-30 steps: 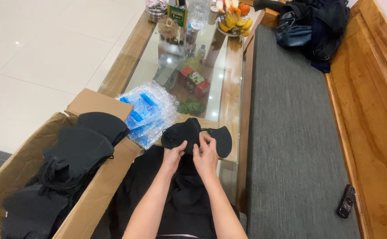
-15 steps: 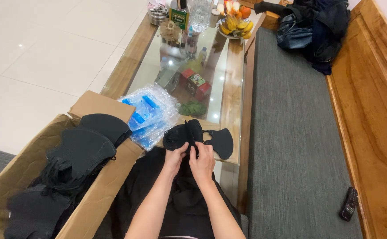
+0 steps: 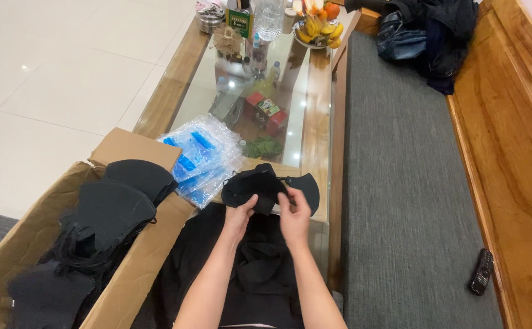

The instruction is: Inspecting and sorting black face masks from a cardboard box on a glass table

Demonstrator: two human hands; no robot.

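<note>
1. You hold a black cloth face mask [image 3: 255,187] in both hands over the near end of the glass-topped desk [image 3: 314,140], above your lap.
2. Your left hand [image 3: 239,217] pinches its lower edge; your right hand [image 3: 294,214] grips the right side, near a second mask piece [image 3: 307,189].
3. You seem to be mid-fold or sorting; next likely calls for a firm pinch.
4. The cardboard box [image 3: 129,268] of black masks sits left, clear plastic packets [image 3: 202,157] just beside.

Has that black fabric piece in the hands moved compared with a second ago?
Barely. The black fabric piece, held by the left hand and right hand, sits at the same spot beside the blue plastic packets.
</note>
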